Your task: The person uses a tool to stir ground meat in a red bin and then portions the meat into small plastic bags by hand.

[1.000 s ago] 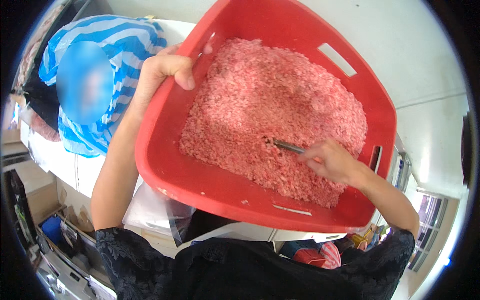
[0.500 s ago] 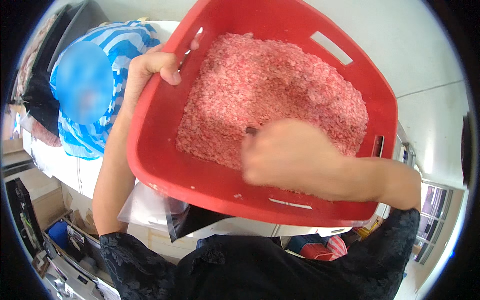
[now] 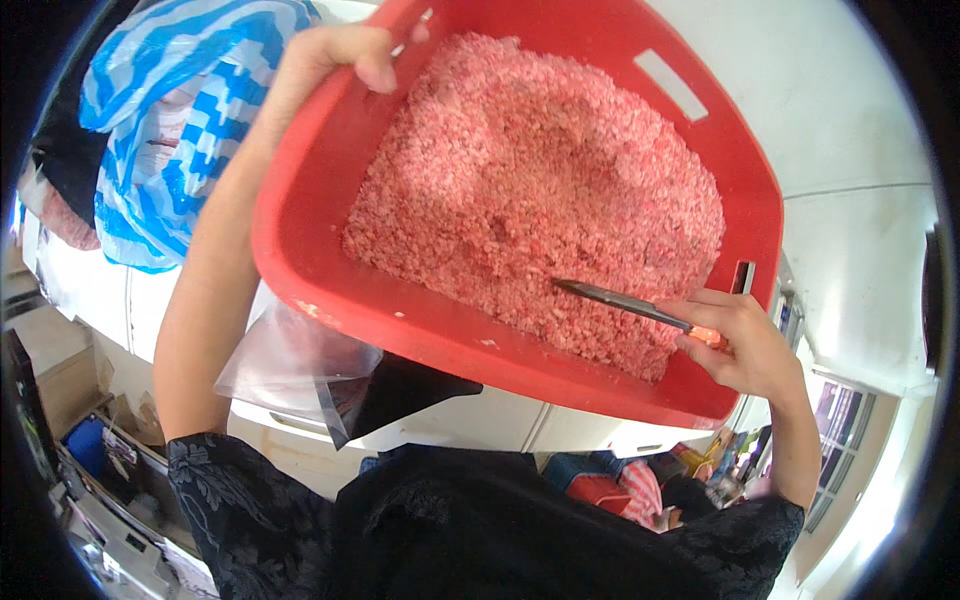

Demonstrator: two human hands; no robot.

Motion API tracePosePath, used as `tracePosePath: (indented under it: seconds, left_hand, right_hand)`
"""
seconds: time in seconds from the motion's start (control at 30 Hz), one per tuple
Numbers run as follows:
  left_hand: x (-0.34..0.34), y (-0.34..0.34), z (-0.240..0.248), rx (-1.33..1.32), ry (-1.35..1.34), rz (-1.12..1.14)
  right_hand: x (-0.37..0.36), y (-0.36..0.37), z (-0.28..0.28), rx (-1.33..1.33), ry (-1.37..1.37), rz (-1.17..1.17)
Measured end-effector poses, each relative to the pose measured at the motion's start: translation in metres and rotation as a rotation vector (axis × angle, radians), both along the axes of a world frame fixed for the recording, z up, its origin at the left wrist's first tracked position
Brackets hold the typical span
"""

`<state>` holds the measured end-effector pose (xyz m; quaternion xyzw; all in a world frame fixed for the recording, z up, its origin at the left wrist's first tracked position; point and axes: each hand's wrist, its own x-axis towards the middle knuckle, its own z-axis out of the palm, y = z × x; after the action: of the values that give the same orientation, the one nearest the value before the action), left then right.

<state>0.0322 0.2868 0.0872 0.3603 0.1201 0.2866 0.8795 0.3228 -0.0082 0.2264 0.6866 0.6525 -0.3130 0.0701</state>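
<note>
A large red plastic tub (image 3: 590, 375) with slots in its sides tilts in front of me. It holds a thick layer of small pink and reddish bits (image 3: 600, 150), heaped at the far side and lower in the middle. My left hand (image 3: 345, 55) grips the tub's far left rim at a slot, thumb inside, other fingers mostly hidden by the wall. Inside the near right part, my right hand (image 3: 740, 340) is closed round the orange handle of a knife (image 3: 620, 300). Its long dark blade points left, low over the pink bits, and its tip seems to touch them.
A blue-and-white striped plastic bag (image 3: 150, 150) stands at the left. Below the tub's near left edge hangs a clear plastic bag (image 3: 290, 365) beside a black piece (image 3: 415, 400). White cabinet fronts (image 3: 490, 415) run beneath. Mixed items lie low at the right.
My right hand has moved right and back from the middle of the pink bits, bringing the knife into plain sight. My left hand keeps its grip; the whole view has shifted slightly.
</note>
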Motion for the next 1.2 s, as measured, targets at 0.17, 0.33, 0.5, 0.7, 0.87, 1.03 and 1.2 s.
tracePosePath:
  seconds: [0.17, 0.33, 0.5, 0.7, 0.87, 1.03, 1.2]
  left_hand:
    - [-0.009, 0.021, -0.025, -0.118, -0.063, -0.043]
    - [-0.007, -0.002, -0.002, -0.073, -0.011, 0.079]
    - [-0.013, 0.010, -0.015, -0.062, 0.012, 0.074]
    - [-0.002, -0.001, 0.002, -0.064, 0.054, 0.132]
    - [0.011, -0.021, 0.017, -0.048, 0.127, 0.255]
    - [0.021, -0.044, 0.032, -0.044, 0.165, 0.455]
    - [0.003, -0.005, -0.002, -0.005, 0.081, 0.217]
  right_hand:
    - [-0.005, -0.028, 0.005, 0.127, -0.025, -0.127]
    - [-0.013, -0.037, 0.004, 0.117, -0.038, -0.197]
    - [-0.011, -0.034, 0.000, 0.129, 0.006, -0.201]
    - [-0.008, -0.043, -0.011, 0.124, 0.012, -0.204]
    - [-0.009, -0.047, -0.019, 0.139, 0.020, -0.223]
    - [0.003, -0.037, -0.025, 0.116, 0.071, -0.199]
    - [-0.001, -0.036, -0.037, 0.157, 0.067, -0.209]
